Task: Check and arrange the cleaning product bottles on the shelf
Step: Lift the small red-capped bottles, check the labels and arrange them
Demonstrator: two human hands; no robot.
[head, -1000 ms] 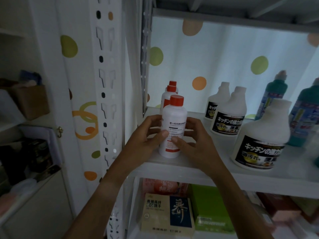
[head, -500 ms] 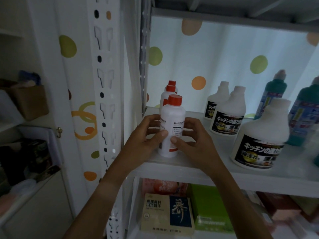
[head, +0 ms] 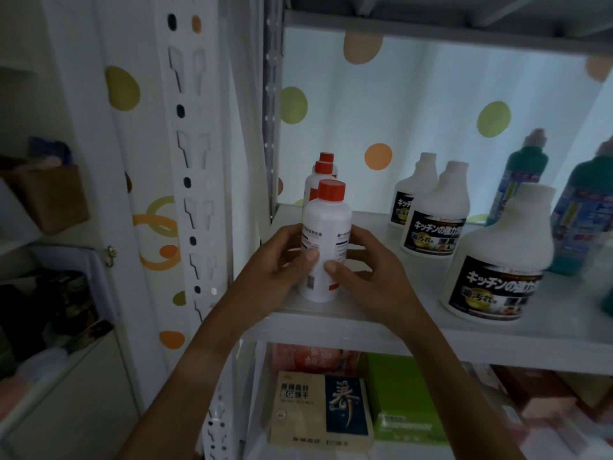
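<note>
- At the shelf's (head: 365, 330) left end, the left hand (head: 275, 263) gripped the red-capped bottle (head: 326, 240).
- Bottle stood upright, turned since a second ago, label seam forward: check apparently underway.
- Right hand (head: 368, 270) clasped its other side.

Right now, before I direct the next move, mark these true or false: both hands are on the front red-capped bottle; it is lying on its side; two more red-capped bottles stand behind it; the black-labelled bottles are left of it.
1. Both hands, left hand and right hand, hold the front red-capped bottle: true.
2. It lies on its side: false, it stands upright on the shelf.
3. Two more red-capped bottles stand behind it: true.
4. The black-labelled bottles are left of it: false, they are to its right.
</note>
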